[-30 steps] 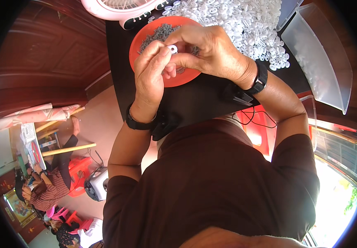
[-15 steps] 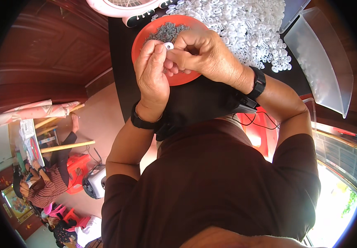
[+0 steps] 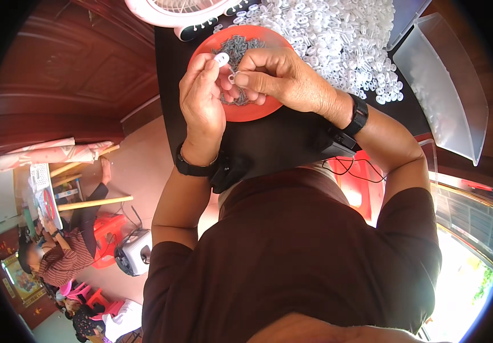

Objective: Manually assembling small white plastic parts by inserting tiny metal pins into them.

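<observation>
My left hand (image 3: pixel 202 100) pinches a white oval plastic piece (image 3: pixel 222 59) between thumb and fingertips, its flat side turned up. Just to the right, my right hand (image 3: pixel 285 80) has thumb and forefinger closed on a small pale piece (image 3: pixel 231 78) with a hole in it; its exact kind is too small to make out. Both hands are over a red-orange bowl (image 3: pixel 252 113). Inside the bowl lie many small grey rod-like pieces (image 3: pixel 236 50), partly hidden by my fingers.
A large heap of white plastic pieces (image 3: pixel 338 43) covers the table behind and right of the bowl. Farther right stands a translucent bin (image 3: pixel 443 86) with more white pieces. A pink-and-white fan (image 3: pixel 169 14) is at the far left. Another person (image 3: pixel 66 257) sits at the left.
My hands have drawn slightly apart. The white piece in my left hand has turned and sits higher, while my right fingertips, now with a small pale piece at them, are lower.
</observation>
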Demonstrator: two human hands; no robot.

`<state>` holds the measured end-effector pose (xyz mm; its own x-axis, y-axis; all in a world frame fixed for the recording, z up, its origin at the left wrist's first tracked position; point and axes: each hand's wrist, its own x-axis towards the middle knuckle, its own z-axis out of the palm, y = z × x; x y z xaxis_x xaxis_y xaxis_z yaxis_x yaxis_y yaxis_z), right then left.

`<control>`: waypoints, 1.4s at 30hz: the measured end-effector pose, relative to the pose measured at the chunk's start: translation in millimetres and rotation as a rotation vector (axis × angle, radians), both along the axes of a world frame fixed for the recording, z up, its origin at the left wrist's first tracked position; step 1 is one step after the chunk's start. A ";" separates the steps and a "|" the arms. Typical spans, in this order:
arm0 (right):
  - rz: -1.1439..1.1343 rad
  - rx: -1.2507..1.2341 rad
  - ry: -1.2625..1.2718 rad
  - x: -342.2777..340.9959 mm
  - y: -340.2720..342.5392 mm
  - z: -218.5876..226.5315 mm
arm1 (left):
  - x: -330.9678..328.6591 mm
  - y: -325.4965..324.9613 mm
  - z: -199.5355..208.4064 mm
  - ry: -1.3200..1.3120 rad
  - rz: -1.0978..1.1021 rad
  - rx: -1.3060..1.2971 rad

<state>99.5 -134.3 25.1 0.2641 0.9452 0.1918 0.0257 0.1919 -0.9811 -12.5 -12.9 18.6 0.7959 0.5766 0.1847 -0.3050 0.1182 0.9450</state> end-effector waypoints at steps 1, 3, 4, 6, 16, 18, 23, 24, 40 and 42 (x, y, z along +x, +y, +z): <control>0.004 -0.013 -0.013 2.1 0.6 -1.5 | -0.8 0.2 0.8 0.016 -0.029 -0.022; 0.008 -0.026 -0.027 3.9 0.4 -1.6 | -1.9 1.9 0.6 0.034 -0.061 -0.014; 0.001 -0.037 -0.013 4.1 0.4 -0.8 | -2.3 2.5 0.2 0.054 -0.089 -0.006; -0.002 -0.049 -0.001 3.6 -0.2 2.0 | -1.7 2.8 -0.7 0.057 -0.075 0.002; -0.016 -0.110 -0.021 2.5 -0.6 4.8 | -2.1 3.8 -3.2 0.086 -0.078 0.055; -0.025 -0.114 -0.027 3.2 -0.6 3.9 | -1.9 2.8 -3.2 0.083 -0.079 0.063; -0.049 -0.112 -0.036 3.6 -0.7 1.4 | -1.5 1.5 -1.9 0.098 -0.074 0.122; -0.049 -0.112 -0.036 3.9 -0.2 0.2 | -1.1 1.0 -1.9 0.108 -0.063 0.126; -0.077 -0.104 -0.009 3.2 0.9 -1.5 | -1.3 1.4 -2.9 0.120 -0.068 0.223; -0.076 -0.104 -0.016 2.8 1.0 -1.3 | -1.1 0.7 -4.0 0.114 -0.066 0.235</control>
